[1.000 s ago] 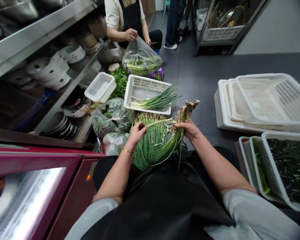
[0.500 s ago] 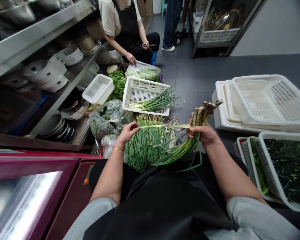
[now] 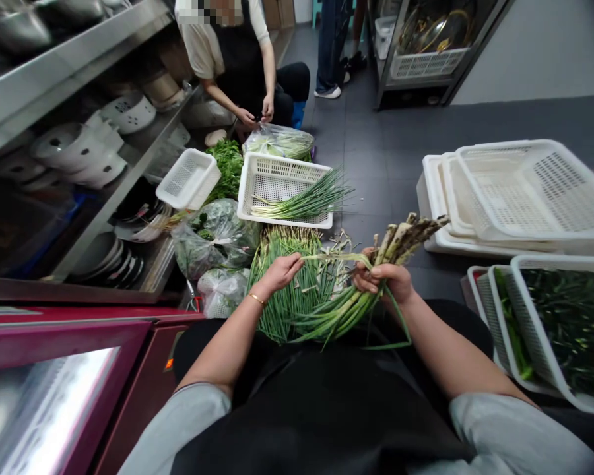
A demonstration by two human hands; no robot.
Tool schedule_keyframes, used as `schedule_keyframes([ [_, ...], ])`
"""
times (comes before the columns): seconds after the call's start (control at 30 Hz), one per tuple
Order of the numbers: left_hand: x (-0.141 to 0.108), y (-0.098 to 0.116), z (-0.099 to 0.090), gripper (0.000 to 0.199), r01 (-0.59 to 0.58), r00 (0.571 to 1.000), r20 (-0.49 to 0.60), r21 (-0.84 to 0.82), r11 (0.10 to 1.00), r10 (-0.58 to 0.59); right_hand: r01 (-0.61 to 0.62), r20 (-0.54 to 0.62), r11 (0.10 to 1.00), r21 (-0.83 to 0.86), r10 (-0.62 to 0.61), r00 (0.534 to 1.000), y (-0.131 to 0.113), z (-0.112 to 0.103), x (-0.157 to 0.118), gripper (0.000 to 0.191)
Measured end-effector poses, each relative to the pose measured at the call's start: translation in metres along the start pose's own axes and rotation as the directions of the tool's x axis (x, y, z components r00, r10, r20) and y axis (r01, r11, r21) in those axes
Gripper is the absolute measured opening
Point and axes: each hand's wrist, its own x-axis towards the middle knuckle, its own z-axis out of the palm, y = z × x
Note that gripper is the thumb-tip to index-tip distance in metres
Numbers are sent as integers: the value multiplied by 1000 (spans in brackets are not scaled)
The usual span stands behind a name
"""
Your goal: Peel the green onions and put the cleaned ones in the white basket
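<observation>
My right hand (image 3: 391,278) is wrapped round a bunch of spring onions (image 3: 344,309), their soil-covered root ends (image 3: 408,239) pointing up and right and the green leaves trailing left. Between finger and thumb, my left hand (image 3: 280,273) pinches a thin yellowish spring onion strip (image 3: 327,256), which stretches across to the right hand. Below the hands lies a large pile of spring onions (image 3: 277,290), with peeled scraps (image 3: 341,245) on its right. Beyond it, a white basket (image 3: 246,216) holds a smaller bunch of cleaner spring onions (image 3: 297,206).
Bagged greens (image 3: 216,234) and a small white basket (image 3: 188,181) are on the left, beside shelves of dishes. Stacked white baskets (image 3: 515,231) and a basket of dark green vegetables (image 3: 569,330) stand right. Opposite, a co-worker (image 3: 232,72) sits behind a bag of vegetables (image 3: 280,142).
My left hand has moved right, nearer the right hand, and the strip between them now bends at the bunch. The co-worker's hands have come together above the bag.
</observation>
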Motion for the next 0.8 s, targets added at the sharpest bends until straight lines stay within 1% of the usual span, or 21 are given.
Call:
schedule_keyframes([
  [0.03, -3, -13, -7, 27, 46, 999, -15, 68, 997, -45, 29, 7, 1000, 9, -29, 1000, -6, -1, -5, 19],
  [0.1, -10, -33, -20, 25, 160, 985, -92, 149, 976, -147, 131, -21, 991, 16, -130, 991, -20, -8, -10, 20],
  [0.17, -14, -41, -29, 25, 218, 969, -152, 145, 965, -196, 210, -85, 977, -34, -213, 973, -31, -21, -6, 18],
  [0.2, -14, -39, -30, 25, 216, 968, -155, 124, 969, -196, 199, -106, 976, -84, -207, 973, -32, -27, 0, 18],
  [0.23, -13, -34, -29, 26, 203, 970, -153, 94, 975, -187, 153, -121, 978, -144, -171, 978, -29, -34, 9, 23],
  [0.3, -9, -15, -22, 30, 173, 975, -144, 19, 985, -168, 38, -159, 962, -269, -84, 984, -15, -41, 30, 40],
  [0.33, -7, -3, -17, 32, 161, 976, -141, -22, 987, -163, 12, -197, 942, -334, -82, 977, -6, -43, 40, 45],
  [0.37, -5, 10, -12, 34, 153, 978, -137, -61, 986, -160, 18, -231, 916, -400, -119, 966, 4, -42, 49, 47],
  [0.43, -6, 31, -1, 35, 149, 981, -111, -103, 984, -160, 78, -253, 837, -541, -251, 934, 19, -37, 59, 42],
  [0.5, -10, 45, 7, 35, 154, 984, -75, -91, 984, -161, 142, -206, 732, -667, -364, 909, 26, -28, 62, 32],
  [0.53, -12, 50, 10, 35, 159, 985, -59, -77, 984, -164, 160, -166, 688, -708, -383, 909, 28, -23, 62, 29],
  [0.6, -15, 57, 16, 35, 174, 984, -17, -86, 981, -176, 177, -87, 633, -753, -362, 928, 28, -14, 61, 25],
  [0.63, -15, 59, 19, 34, 191, 981, 13, -129, 973, -191, 179, -59, 614, -769, -347, 936, 28, -12, 60, 24],
  [0.7, -11, 63, 27, 33, 251, 968, 93, -281, 926, -234, 186, -25, 561, -807, -347, 938, 29, -10, 61, 20],
  [0.77, -2, 65, 33, 34, 294, 956, 145, -429, 854, -257, 201, -8, 493, -847, -390, 921, 30, -14, 62, 17],
  [0.8, 2, 66, 36, 36, 292, 956, 146, -474, 831, -253, 205, -1, 458, -865, -410, 912, 30, -17, 63, 15],
])
